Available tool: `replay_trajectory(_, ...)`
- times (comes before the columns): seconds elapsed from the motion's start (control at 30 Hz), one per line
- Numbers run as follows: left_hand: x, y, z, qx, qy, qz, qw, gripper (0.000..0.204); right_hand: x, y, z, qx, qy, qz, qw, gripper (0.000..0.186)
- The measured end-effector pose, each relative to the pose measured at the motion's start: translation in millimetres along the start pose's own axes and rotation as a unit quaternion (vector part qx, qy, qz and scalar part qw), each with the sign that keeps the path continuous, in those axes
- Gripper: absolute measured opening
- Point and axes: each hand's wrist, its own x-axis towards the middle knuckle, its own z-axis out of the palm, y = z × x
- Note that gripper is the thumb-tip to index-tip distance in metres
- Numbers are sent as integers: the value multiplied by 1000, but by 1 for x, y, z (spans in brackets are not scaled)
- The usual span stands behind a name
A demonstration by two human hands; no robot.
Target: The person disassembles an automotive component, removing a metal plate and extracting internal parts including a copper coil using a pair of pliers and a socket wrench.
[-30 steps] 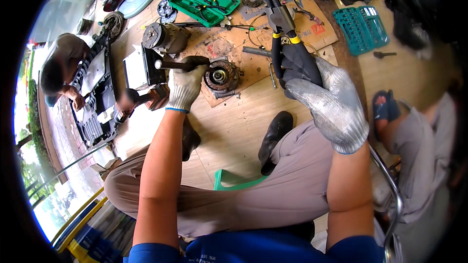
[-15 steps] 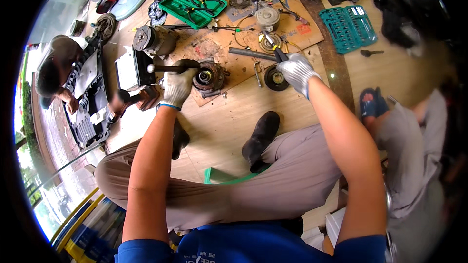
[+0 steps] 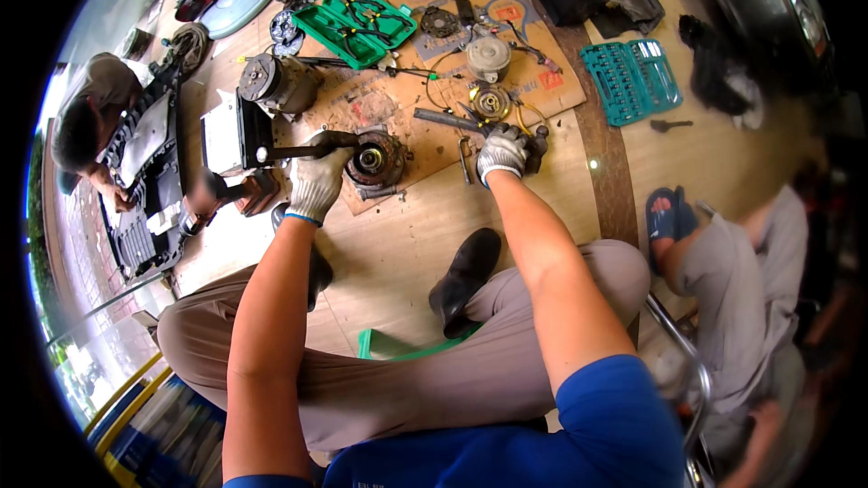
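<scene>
My left hand (image 3: 312, 185), in a white glove with a blue cuff, is closed round a hammer (image 3: 287, 153) close to its dark head, the handle pointing left. Just right of that fist, a round greasy machine part (image 3: 375, 163) with an open centre bore stands at the cardboard's edge. My right hand (image 3: 504, 152), gloved too, reaches down with fingers curled; a dark, blunt-ended object (image 3: 537, 150) shows beside its fingers, and I cannot tell what exactly they grip. Left of this hand lie a thin hooked metal tool (image 3: 464, 160) and a grey metal bar (image 3: 448, 119).
A cylindrical machine (image 3: 276, 83), a green case of pliers (image 3: 357, 23), a silver motor (image 3: 488, 58) and cables rest around the cardboard (image 3: 425, 146). A teal socket set (image 3: 630, 81) lies right. Another person (image 3: 99, 117) crouches left at black panels; a second person's sandalled foot (image 3: 665, 217) is right.
My right hand has moved left and lower, off the pliers it held, onto the spot by the black pulley. My left hand still holds the hammer. The view has shifted slightly.
</scene>
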Motion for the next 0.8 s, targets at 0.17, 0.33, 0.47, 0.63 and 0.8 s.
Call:
replay_trajectory(0.17, 0, -3, 3, 82, 11, 10, 997, 18, -21, -51, -81, -56, -160, -89, 982, 67)
replay_trajectory(0.33, 18, -6, 8, 197, -16, 53, 979, 24, -84, -102, -190, 279, -6, -578, 767, 111)
replay_trajectory(0.47, 30, 15, 23, 340, -113, 123, 925, 27, -139, -135, -217, 232, -95, -487, 837, 52)
replay_trajectory(0.63, -21, 0, 8, 135, 49, 10, 990, 64, -158, -116, -217, 242, -45, -450, 858, 37)
replay_trajectory(0.8, -27, -65, 17, 32, 198, -188, 961, 54, -152, -115, -213, 401, -175, -368, 821, 45)
